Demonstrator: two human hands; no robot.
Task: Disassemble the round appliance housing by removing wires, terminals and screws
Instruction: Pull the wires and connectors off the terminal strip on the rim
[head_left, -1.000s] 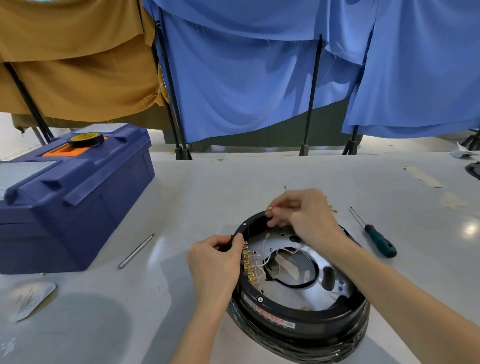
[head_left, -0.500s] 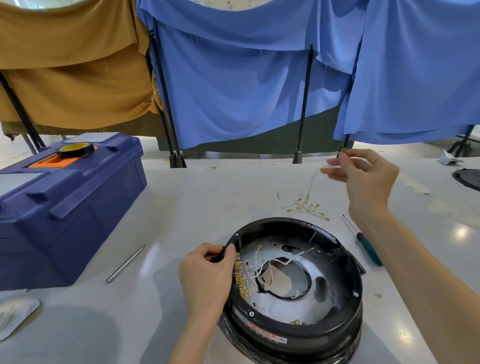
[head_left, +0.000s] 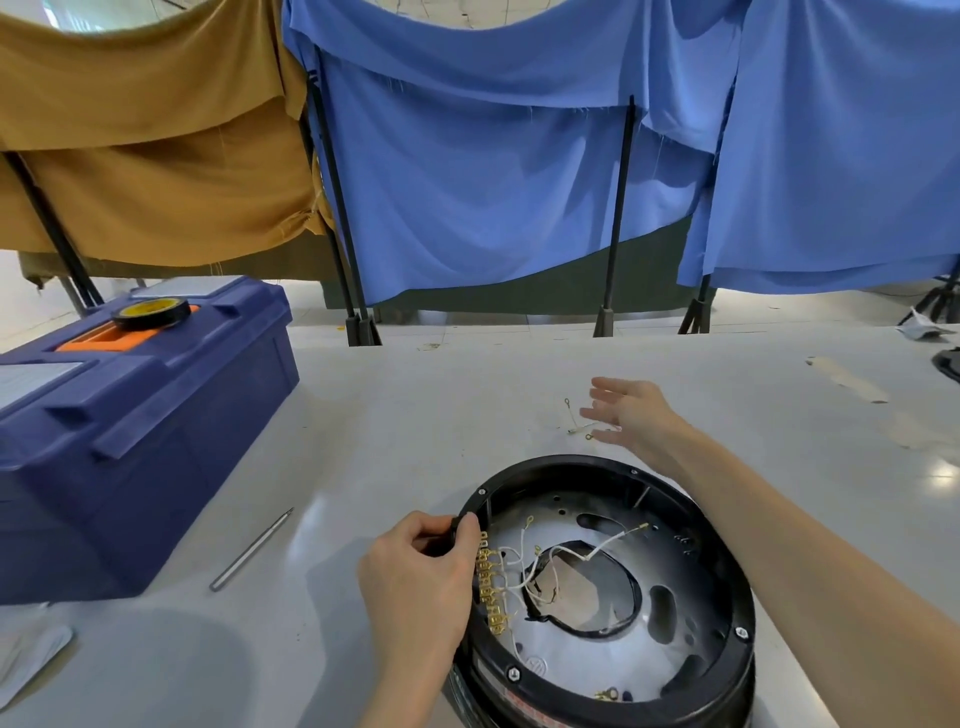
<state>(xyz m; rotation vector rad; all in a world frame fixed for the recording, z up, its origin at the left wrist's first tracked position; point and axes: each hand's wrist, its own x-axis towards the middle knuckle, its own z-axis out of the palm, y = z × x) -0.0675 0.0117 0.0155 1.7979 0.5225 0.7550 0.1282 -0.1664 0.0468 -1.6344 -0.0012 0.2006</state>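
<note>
The left hand pinched the left rim of the round black plastic housing, which sat on the grey table right of the blue plastic toolbox. Beyond the housing, the right hand hovered with fingers spread, holding nothing, over loose white wires with brass terminals.

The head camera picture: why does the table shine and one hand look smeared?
Head view: overhead lights glare off the glossy table; the open right hand is motion-blurred above the loose wires; the left hand gripping the housing stays sharp; wide-angle lens bends edges.
</note>
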